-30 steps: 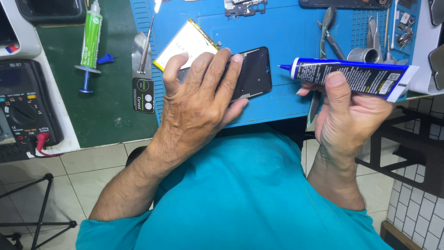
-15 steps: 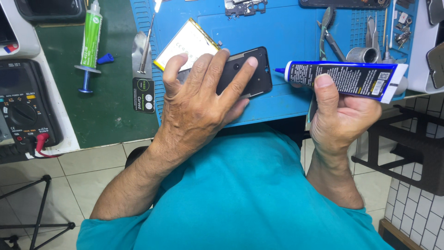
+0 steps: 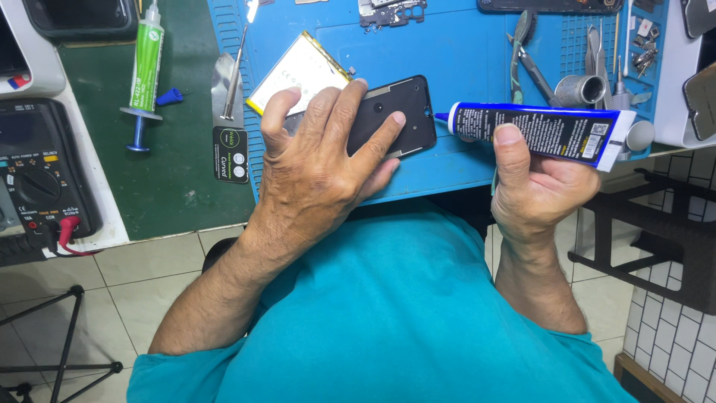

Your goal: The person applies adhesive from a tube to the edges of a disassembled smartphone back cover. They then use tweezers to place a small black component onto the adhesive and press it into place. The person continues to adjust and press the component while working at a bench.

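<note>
My left hand (image 3: 321, 168) lies on a black phone body (image 3: 399, 112) and grips it against the blue work mat (image 3: 462, 60). My right hand (image 3: 533, 183) holds a blue and black glue tube (image 3: 544, 130) lying sideways, thumb pressed on its side. The tube's blue nozzle points left and sits right at the phone's right edge. A flat battery with a yellow edge (image 3: 298, 71) lies on the mat just left of the phone, partly under my fingers.
A green syringe (image 3: 145, 63) and a metal pry tool (image 3: 235, 71) lie on the green mat (image 3: 171, 172). A multimeter (image 3: 37, 179) sits at the left. Pliers (image 3: 526, 60), tweezers and small parts crowd the mat's right side.
My right hand has brought the glue tube leftward, so its nozzle is now at the phone's right edge. My left hand stays on the phone.
</note>
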